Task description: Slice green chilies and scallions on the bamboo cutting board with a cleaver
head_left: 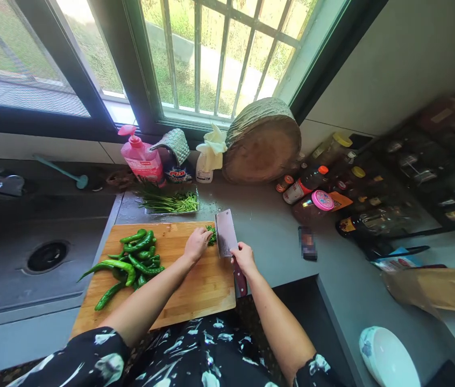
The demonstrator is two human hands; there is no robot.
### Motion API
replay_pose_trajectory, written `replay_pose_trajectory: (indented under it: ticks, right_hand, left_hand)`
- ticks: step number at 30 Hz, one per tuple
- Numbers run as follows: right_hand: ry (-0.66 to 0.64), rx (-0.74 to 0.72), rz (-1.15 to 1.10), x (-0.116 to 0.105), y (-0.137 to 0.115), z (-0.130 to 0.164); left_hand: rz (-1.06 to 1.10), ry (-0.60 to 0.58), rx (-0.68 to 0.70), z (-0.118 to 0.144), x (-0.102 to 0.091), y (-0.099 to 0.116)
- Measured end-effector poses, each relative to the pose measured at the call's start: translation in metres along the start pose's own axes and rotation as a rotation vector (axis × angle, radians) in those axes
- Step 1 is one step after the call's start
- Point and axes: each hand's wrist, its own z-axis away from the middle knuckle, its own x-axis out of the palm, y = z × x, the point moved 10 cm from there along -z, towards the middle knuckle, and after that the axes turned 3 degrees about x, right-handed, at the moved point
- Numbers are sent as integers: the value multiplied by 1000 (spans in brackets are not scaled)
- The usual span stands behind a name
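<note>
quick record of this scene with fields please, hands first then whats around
left hand: at the small greens, beside the cleaver
right hand: gripping the cleaver where blade meets handle
cutting board: green peppers piled toward its left
behind board: green stalks
by window: pink pump bottle, round wooden block

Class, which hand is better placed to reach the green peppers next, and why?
Probably the left hand: it is nearer the green peppers, while the right hand grips the cleaver.

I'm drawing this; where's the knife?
The head view shows the knife in the right hand, at the right edge of the cutting board, beside the green bits.
</note>
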Motion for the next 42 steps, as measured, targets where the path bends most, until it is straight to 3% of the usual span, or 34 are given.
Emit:
replay_pose_trajectory:
  ticks: [3, 5, 11, 18, 26, 30, 35, 39, 42]
  right_hand:
    - [-44, 39, -241, 7, 3, 3]
    - [-38, 38, -292, 6, 3, 3]
    - [78, -30, -30, -18, -2, 5]
    - [289, -280, 388, -33, -19, 27]
    - [276, -333, 443, -40, -5, 37]
    - [279, -353, 461, -46, -2, 38]
    - [246, -471, 565, -59, 3, 52]
    - [155, -632, 757, -59, 15, 74]
    - [58, -773, 877, -41, 24, 89]
  left_hand:
    - [-243, 57, 152, 5, 4, 22]
    - [-356, 59, 177, 9, 10, 24]
    - [-438, 48, 77, 7, 9, 7]
    - [-431, 135, 43, -1, -3, 15]
    - [-396, 115, 15, 2, 1, 13]
    - [-333, 193, -35, 4, -9, 13]
    - [-15, 273, -297, -1, -25, -23]
    - [655, 225, -550, -2, -18, -60]
    - [1097, 212, -662, 7, -14, -67]
